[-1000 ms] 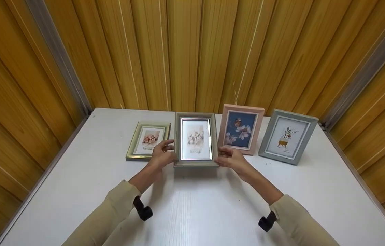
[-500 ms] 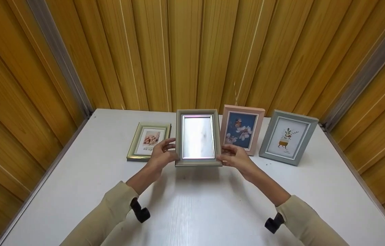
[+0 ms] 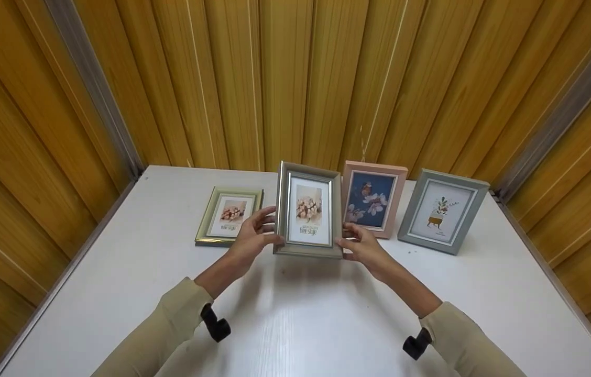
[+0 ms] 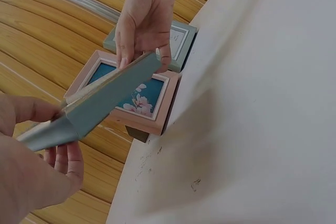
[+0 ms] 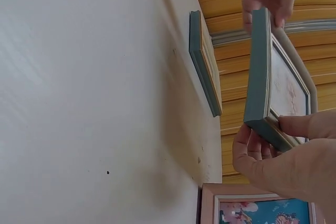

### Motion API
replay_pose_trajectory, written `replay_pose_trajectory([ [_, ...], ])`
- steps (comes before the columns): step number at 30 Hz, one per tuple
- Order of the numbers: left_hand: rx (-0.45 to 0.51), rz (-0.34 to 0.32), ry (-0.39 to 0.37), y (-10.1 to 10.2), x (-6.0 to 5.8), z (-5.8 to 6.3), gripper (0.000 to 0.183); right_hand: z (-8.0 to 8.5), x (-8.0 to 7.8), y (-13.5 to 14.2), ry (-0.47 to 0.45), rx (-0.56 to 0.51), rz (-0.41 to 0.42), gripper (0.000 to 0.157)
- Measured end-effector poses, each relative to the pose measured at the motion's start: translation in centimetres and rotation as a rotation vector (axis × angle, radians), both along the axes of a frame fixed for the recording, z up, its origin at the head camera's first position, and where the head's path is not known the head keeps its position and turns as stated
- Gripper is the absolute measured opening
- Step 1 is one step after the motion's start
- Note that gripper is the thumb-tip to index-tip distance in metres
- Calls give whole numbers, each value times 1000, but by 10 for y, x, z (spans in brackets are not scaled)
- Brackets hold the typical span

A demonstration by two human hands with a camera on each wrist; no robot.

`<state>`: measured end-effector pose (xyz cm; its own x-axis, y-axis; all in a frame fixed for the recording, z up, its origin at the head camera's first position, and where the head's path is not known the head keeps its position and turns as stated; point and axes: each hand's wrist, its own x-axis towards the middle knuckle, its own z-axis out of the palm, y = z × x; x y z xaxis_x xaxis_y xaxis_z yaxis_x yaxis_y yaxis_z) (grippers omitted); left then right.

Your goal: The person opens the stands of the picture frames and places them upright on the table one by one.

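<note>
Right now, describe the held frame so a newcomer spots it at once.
Go to the far side of the white table, between the left hand and right hand. That's the taupe frame, with a flower print. The gold frame to its left has a similar print and the pink frame to its right a blue one; only the taupe one is held, lifted off the table.

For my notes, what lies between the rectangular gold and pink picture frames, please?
In the head view: the rectangular taupe picture frame, held by the left hand and right hand.
</note>
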<state>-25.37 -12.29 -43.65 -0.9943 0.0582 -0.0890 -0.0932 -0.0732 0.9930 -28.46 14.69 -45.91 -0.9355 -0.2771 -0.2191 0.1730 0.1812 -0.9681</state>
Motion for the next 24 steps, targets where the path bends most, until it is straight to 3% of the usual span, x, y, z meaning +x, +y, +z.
replay_pose_trajectory([
  [8, 9, -105, 80, 6, 10, 7, 78, -11, 3, -4, -62, -59, 61, 51],
  [16, -6, -141, 185, 19, 17, 9, 76, -25, 4, -6, -116, -141, 169, 57],
  [24, -48, -186, 208, 29, 24, 12, 78, -35, 6, -9, -167, -212, 227, 57],
])
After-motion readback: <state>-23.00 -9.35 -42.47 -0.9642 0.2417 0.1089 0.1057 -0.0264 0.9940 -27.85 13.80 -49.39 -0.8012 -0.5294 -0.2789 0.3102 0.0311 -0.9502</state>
